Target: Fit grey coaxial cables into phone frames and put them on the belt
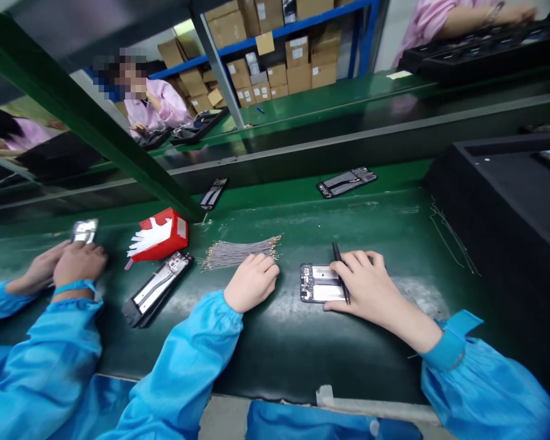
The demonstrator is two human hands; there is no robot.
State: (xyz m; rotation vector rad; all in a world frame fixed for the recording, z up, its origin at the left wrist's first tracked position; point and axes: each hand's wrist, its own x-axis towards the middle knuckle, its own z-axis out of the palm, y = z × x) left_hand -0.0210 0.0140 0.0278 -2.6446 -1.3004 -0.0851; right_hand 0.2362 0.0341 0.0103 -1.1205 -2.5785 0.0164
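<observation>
My left hand (252,282) is closed, fingertips down, at the right end of a bundle of thin grey cables (238,253) with gold-coloured tips. Whatever those fingers may pinch is hidden. Under my right hand (366,286) lies an opened phone frame (308,284), its inner side up, with a circuit board at the left end and a pale area beside it. A slim black stick-shaped tool (336,252) is held in my right hand, slanting across the frame. My right thumb rests along the frame's near edge, and the fingers cover its right end.
Two phone frames (347,182) (214,194) lie farther back. Left are stacked frames (160,290) and a red box (179,235) of white strips. A co-worker's hands (76,266) hold another frame. Loose wires (453,238) lie near a black tray (495,201); a green post (119,146) stands left.
</observation>
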